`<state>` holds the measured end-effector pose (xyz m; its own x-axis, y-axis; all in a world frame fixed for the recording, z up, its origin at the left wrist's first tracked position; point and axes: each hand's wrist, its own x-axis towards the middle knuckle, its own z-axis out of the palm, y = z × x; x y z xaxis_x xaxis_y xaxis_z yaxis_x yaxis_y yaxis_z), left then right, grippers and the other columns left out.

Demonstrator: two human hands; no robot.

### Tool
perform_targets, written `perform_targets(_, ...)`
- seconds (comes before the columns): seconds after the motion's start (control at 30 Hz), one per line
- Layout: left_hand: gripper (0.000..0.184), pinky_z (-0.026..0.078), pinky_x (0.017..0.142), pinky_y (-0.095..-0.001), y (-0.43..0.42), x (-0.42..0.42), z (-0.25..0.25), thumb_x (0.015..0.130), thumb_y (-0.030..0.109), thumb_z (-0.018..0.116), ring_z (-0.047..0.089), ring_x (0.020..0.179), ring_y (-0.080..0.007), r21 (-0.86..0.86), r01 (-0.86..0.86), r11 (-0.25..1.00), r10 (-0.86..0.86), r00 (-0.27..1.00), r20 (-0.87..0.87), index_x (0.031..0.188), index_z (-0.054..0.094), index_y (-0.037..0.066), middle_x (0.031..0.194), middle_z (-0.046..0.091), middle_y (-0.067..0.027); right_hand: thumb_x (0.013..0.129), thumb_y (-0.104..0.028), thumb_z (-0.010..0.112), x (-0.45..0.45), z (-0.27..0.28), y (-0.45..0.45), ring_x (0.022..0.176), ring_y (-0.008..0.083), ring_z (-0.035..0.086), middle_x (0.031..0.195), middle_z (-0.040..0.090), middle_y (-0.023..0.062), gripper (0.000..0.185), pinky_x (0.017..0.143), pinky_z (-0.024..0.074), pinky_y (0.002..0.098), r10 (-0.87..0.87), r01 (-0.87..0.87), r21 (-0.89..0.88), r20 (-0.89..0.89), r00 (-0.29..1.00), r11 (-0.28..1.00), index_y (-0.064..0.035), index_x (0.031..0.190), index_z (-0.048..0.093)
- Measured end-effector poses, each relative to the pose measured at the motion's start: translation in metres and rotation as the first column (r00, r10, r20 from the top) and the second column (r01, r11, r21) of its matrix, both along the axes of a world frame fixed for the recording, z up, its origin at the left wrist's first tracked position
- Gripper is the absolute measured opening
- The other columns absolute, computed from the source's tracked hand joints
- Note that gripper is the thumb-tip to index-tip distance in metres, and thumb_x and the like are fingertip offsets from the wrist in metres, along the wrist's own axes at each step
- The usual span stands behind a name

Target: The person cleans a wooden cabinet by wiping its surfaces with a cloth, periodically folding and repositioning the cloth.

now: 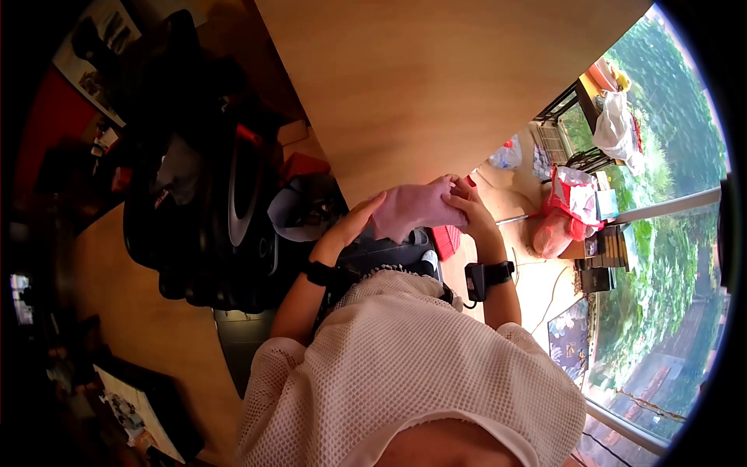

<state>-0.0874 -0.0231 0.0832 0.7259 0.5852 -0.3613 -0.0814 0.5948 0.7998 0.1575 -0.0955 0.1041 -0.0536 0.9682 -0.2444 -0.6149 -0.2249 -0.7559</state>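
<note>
A folded pink cloth [411,210] is stretched out between my two hands, in front of my body. My left hand [359,220] grips its left end, thumb along the upper edge and the other fingers hidden behind the fabric. At the right end my right hand [470,208] is closed on the cloth with bent fingers. Just below the cloth, red bristles [446,242] show, like those of a broom. Dark straps circle both wrists, and the right one carries a small black box [476,282].
A tall wooden panel [443,86] stands close ahead. On the left is a bulky black padded chair [210,210], with a grey bag-like container [299,210] beside it. To the right, red and white plastic bags [572,202] and stacked boxes [611,247] line the window.
</note>
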Motion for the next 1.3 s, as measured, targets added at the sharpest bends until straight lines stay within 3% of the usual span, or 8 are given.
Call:
perform_targets(0.1, 0.041, 0.039, 0.089, -0.0241, 0.008, -0.008, -0.049, 0.093, 0.036, 0.046, 0.050, 0.106, -0.0103, 0.032, 0.096, 0.995, -0.094, 0.994, -0.058, 0.120, 0.051, 0.007, 0.113, 0.055, 0.0003, 0.081, 0.003, 0.055, 0.004, -0.005, 0.002, 0.096, 0.0167, 0.055, 0.105, 0.055, 0.0090, 0.032, 0.080, 0.0468, 0.0241, -0.034, 0.033, 0.057, 0.016, 0.999, 0.998, -0.0040, 0.111, 0.046)
perform_targets(0.2, 0.037, 0.044, 0.082, -0.0241, -0.005, -0.003, -0.050, 0.094, 0.033, 0.045, 0.055, 0.098, -0.0105, 0.213, 0.027, 0.977, 0.044, 0.946, -0.320, 0.113, 0.056, 0.004, 0.105, 0.059, -0.0019, 0.082, 0.003, 0.055, 0.001, -0.002, 0.000, 0.098, 0.0156, 0.054, 0.107, 0.053, 0.0080, 0.031, 0.081, 0.0454, 0.0237, -0.117, 0.116, 0.077, 0.017, 0.993, 0.990, -0.0051, 0.110, 0.046)
perform_targets(0.4, 0.035, 0.050, 0.070, -0.0252, -0.005, 0.008, -0.029, 0.094, 0.030, 0.045, 0.059, 0.082, -0.0133, 0.189, -0.092, 0.978, 0.123, 0.980, -0.158, 0.109, 0.057, 0.000, 0.098, 0.061, -0.0067, 0.082, 0.004, 0.055, -0.009, 0.007, -0.004, 0.098, 0.0122, 0.051, 0.107, 0.052, 0.0055, 0.031, 0.081, 0.0427, 0.0224, -0.117, 0.088, 0.136, 0.220, 0.968, 0.987, -0.0060, 0.110, 0.047)
perform_targets(0.5, 0.034, 0.049, 0.072, -0.0256, 0.003, 0.007, -0.038, 0.094, 0.029, 0.046, 0.059, 0.082, -0.0127, 0.121, 0.041, 0.992, -0.014, 0.977, -0.213, 0.109, 0.057, 0.000, 0.097, 0.061, -0.0050, 0.082, 0.004, 0.055, -0.004, 0.006, -0.003, 0.096, 0.0112, 0.050, 0.107, 0.052, 0.0047, 0.030, 0.080, 0.0426, 0.0224, -0.129, 0.081, 0.202, 0.239, 0.962, 0.976, -0.0061, 0.109, 0.047)
perform_targets(0.9, 0.032, 0.049, 0.079, -0.0252, 0.001, 0.009, -0.016, 0.089, 0.021, 0.056, 0.059, 0.091, -0.0127, 0.028, -0.171, 0.985, 0.169, 0.983, 0.072, 0.112, 0.056, -0.001, 0.104, 0.059, -0.0051, 0.078, 0.004, 0.057, -0.005, 0.018, -0.015, 0.092, 0.0109, 0.051, 0.100, 0.053, 0.0034, 0.030, 0.082, 0.0422, 0.0238, -0.126, 0.013, 0.225, 0.495, 0.860, 0.974, -0.0045, 0.105, 0.048)
perform_targets(1.1, 0.030, 0.051, 0.073, -0.0246, 0.000, 0.027, -0.040, 0.090, 0.021, 0.054, 0.060, 0.087, -0.0121, -0.050, 0.035, 0.998, -0.032, 0.997, 0.065, 0.112, 0.055, 0.000, 0.103, 0.060, -0.0055, 0.075, 0.002, 0.056, 0.008, 0.001, -0.008, 0.092, 0.0135, 0.054, 0.101, 0.058, 0.0087, 0.040, 0.083, 0.0429, 0.0251, -0.070, 0.053, 0.045, 0.632, 0.771, 0.998, -0.0042, 0.114, 0.047)
perform_targets(1.23, 0.022, 0.050, 0.069, -0.0234, 0.006, 0.039, -0.050, 0.090, 0.016, 0.053, 0.059, 0.079, -0.0109, 0.071, -0.248, 0.966, 0.248, 0.969, 0.013, 0.105, 0.057, 0.000, 0.090, 0.060, -0.0048, 0.076, 0.004, 0.052, 0.013, 0.009, -0.004, 0.094, 0.0148, 0.056, 0.101, 0.060, 0.0108, 0.053, 0.079, 0.0458, 0.0256, -0.227, 0.103, 0.236, 0.594, 0.772, 0.966, -0.0061, 0.127, 0.042)
perform_targets(1.3, 0.018, 0.049, 0.068, -0.0224, 0.002, 0.036, 0.021, 0.090, 0.012, 0.052, 0.057, 0.076, -0.0097, 0.234, -0.387, 0.892, 0.355, 0.920, 0.168, 0.103, 0.056, 0.000, 0.086, 0.058, -0.0035, 0.077, 0.008, 0.047, 0.007, 0.052, -0.015, 0.094, 0.0136, 0.056, 0.100, 0.060, 0.0084, 0.067, 0.078, 0.0457, 0.0256, -0.333, 0.189, 0.348, 0.421, 0.843, 0.918, -0.0095, 0.138, 0.026)
